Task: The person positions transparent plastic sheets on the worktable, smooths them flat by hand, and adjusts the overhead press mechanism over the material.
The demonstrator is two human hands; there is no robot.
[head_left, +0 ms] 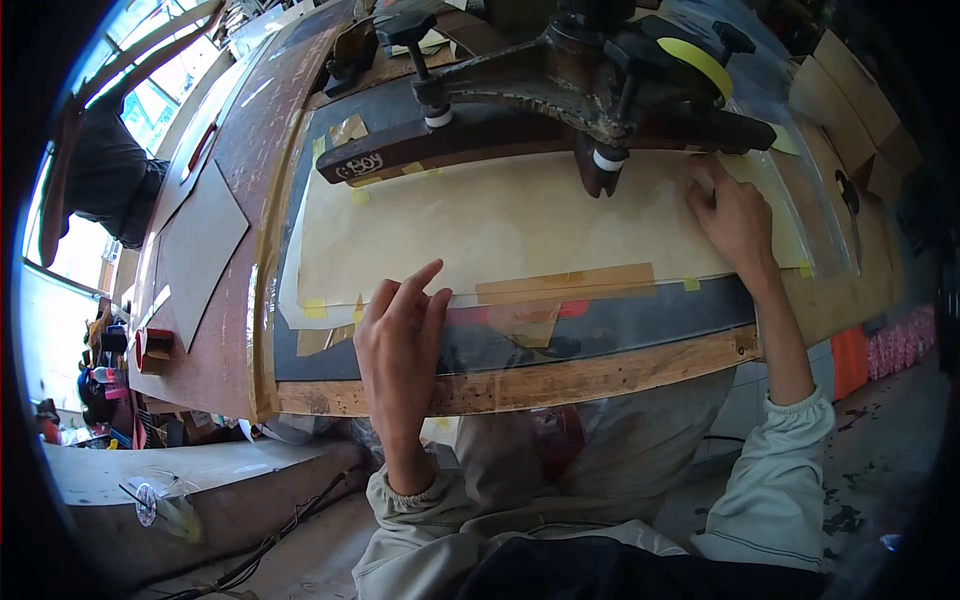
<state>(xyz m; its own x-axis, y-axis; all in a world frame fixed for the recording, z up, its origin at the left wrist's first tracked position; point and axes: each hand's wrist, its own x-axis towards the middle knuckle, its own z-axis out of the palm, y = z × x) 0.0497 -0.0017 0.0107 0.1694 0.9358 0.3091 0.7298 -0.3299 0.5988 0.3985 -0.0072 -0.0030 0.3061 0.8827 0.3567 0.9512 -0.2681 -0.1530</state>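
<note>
A large cream sheet of paper (490, 225) lies on a dark board, with its far edge against a dark bar (500, 140) that carries white lettering. My right hand (738, 222) rests at the sheet's far right, thumb spread and fingertips touching near the bar. Above the near left edge hovers my left hand (400, 335), fingers apart and holding nothing. Brown tape (570, 283) runs along the sheet's near edge, and small yellow tape pieces mark its corners. A heavy metal bracket (540, 72) with black knobs sits over the bar.
A wooden strip (580, 370) borders the table's near side. At left lie a grey board (205, 245), a red-handled tool (200, 150) and a tape roll (153, 350). Cardboard (850, 90) and scissors (850, 205) are at right. Part of a person in dark clothing (115, 170) shows far left.
</note>
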